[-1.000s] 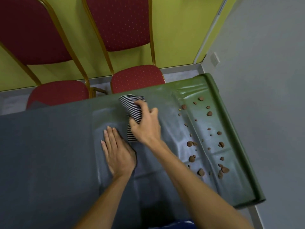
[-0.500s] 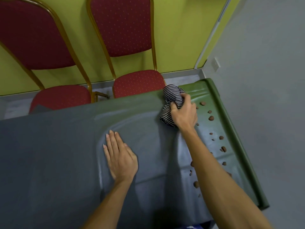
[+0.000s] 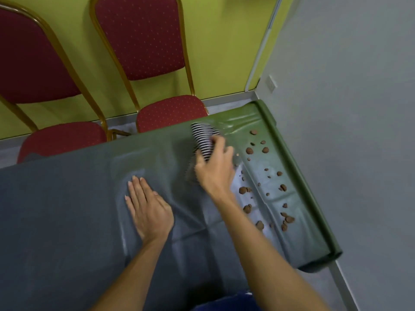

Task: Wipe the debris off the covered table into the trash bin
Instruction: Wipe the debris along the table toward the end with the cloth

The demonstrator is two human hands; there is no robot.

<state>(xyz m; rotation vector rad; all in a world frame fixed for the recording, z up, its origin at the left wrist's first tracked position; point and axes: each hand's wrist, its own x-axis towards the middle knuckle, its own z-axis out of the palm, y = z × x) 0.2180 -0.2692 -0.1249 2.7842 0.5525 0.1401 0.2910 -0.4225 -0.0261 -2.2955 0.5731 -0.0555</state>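
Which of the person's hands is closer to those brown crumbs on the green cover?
Right. The right hand, gripping the striped cloth, is just beside the crumbs; the left hand lies flat on the cover, farther away.

Beyond the far edge of the table [image 3: 67,221] stand two chairs, both with red dotted upholstery and gold metal frames. The left chair [image 3: 33,59] and the right chair [image 3: 143,37] sit side by side, backs to a yellow-green wall [image 3: 224,41]. A white strip [image 3: 262,46] runs down the corner where it meets a grey wall [image 3: 348,108] — low on that wall is a small pale plate [image 3: 271,83]. A band of grey floor [image 3: 226,103] shows behind the table.
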